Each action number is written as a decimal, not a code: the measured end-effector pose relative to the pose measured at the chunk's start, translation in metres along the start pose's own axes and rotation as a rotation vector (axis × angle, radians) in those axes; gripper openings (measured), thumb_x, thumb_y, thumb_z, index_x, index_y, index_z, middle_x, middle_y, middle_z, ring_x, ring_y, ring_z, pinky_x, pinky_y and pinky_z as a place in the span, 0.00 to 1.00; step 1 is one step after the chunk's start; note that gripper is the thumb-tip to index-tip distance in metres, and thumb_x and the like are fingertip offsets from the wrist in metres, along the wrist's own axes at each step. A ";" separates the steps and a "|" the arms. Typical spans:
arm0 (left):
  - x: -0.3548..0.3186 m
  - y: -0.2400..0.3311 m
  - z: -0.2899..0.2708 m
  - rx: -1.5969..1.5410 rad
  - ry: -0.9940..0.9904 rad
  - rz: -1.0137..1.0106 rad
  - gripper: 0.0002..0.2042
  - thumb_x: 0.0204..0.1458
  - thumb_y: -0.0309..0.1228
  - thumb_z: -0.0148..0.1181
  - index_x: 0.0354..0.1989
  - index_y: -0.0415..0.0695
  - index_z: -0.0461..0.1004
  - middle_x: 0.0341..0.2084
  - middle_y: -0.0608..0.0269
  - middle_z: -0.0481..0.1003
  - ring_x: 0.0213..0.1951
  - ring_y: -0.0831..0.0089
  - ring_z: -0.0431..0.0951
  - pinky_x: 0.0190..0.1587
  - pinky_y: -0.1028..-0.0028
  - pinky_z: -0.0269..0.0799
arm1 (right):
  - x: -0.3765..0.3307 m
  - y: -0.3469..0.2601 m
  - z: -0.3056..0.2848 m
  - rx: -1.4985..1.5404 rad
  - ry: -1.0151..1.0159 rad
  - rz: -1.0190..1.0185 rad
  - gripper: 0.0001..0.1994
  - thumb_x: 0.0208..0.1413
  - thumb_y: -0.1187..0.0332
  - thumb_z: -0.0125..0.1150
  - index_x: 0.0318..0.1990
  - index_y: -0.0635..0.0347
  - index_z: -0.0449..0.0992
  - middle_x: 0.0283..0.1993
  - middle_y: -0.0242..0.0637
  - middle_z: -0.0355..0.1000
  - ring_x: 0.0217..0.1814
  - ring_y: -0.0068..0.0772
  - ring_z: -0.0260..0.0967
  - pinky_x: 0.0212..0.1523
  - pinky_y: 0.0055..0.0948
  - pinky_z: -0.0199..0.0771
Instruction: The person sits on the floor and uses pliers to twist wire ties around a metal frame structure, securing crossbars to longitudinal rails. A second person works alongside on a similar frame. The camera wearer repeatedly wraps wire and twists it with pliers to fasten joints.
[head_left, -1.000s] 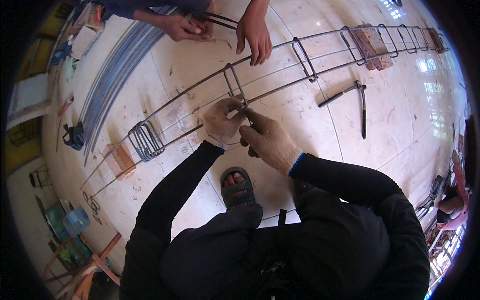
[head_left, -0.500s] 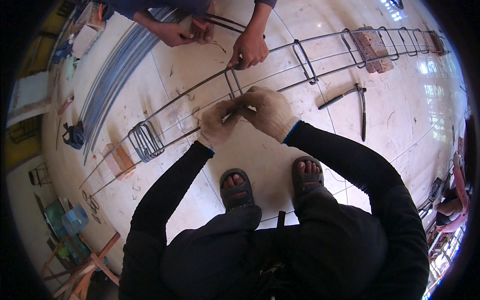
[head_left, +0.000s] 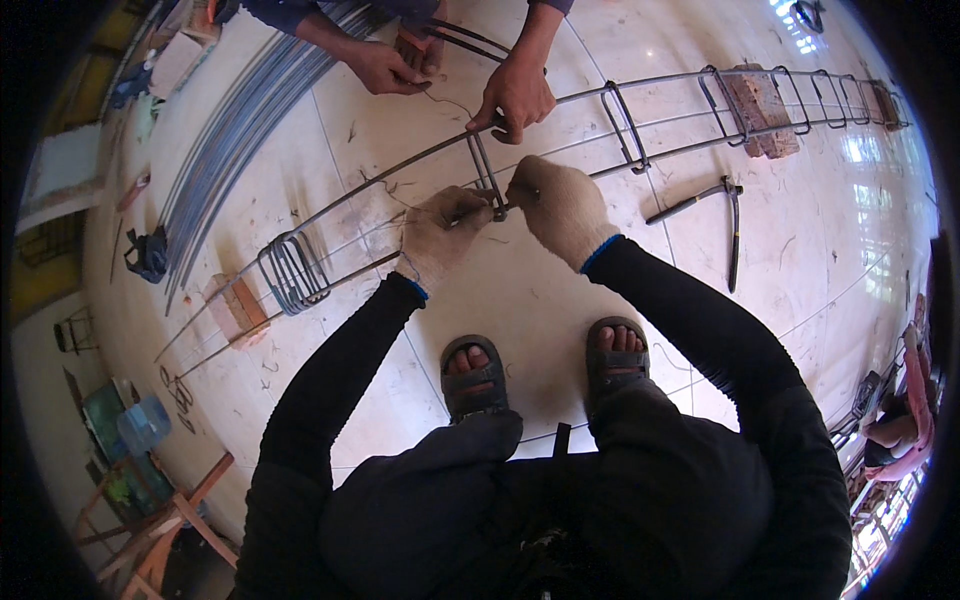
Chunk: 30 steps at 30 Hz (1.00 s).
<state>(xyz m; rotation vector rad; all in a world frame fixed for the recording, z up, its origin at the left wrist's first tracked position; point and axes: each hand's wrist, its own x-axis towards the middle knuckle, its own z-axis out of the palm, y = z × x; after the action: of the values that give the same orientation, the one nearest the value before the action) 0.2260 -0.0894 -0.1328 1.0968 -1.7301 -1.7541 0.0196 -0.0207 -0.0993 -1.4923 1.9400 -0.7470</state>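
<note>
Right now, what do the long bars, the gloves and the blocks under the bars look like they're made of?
Long bars: dull grey-brown steel, likely rebar. Gloves on the left hand and right hand: off-white knit fabric, blue cuffs. Blocks: reddish, rough-faced, probably fired clay brick.

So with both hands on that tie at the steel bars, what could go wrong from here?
The left hand and right hand meet at one steel loop, so a wire end could jab through a glove. A co-worker's bare hand grips the same loop and could get pinched. The person's sandals leave toes open beside the raised steel bars.
</note>
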 end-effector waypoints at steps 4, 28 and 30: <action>0.002 -0.005 -0.002 0.006 -0.002 -0.009 0.05 0.62 0.27 0.69 0.43 0.40 0.80 0.40 0.64 0.85 0.41 0.79 0.82 0.45 0.74 0.77 | 0.018 0.003 0.000 -0.088 -0.140 0.090 0.08 0.62 0.62 0.62 0.40 0.54 0.82 0.39 0.46 0.82 0.44 0.58 0.80 0.44 0.53 0.78; 0.042 0.015 -0.009 -0.046 -0.085 -0.498 0.11 0.61 0.32 0.68 0.43 0.37 0.79 0.32 0.60 0.84 0.30 0.79 0.81 0.34 0.79 0.77 | -0.014 0.001 0.025 0.227 0.125 0.089 0.05 0.63 0.71 0.64 0.41 0.63 0.79 0.31 0.44 0.81 0.29 0.42 0.79 0.32 0.37 0.78; 0.048 0.014 -0.011 -0.040 -0.098 -0.594 0.11 0.61 0.33 0.68 0.43 0.38 0.80 0.32 0.61 0.84 0.27 0.80 0.79 0.30 0.80 0.74 | -0.021 0.003 0.027 0.213 0.103 0.071 0.05 0.62 0.71 0.64 0.42 0.61 0.80 0.33 0.46 0.81 0.34 0.46 0.81 0.36 0.39 0.80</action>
<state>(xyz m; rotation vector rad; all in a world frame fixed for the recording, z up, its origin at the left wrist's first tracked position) 0.2034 -0.1346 -0.1294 1.6524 -1.5049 -2.2005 0.0420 -0.0018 -0.1172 -1.2729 1.9100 -0.9821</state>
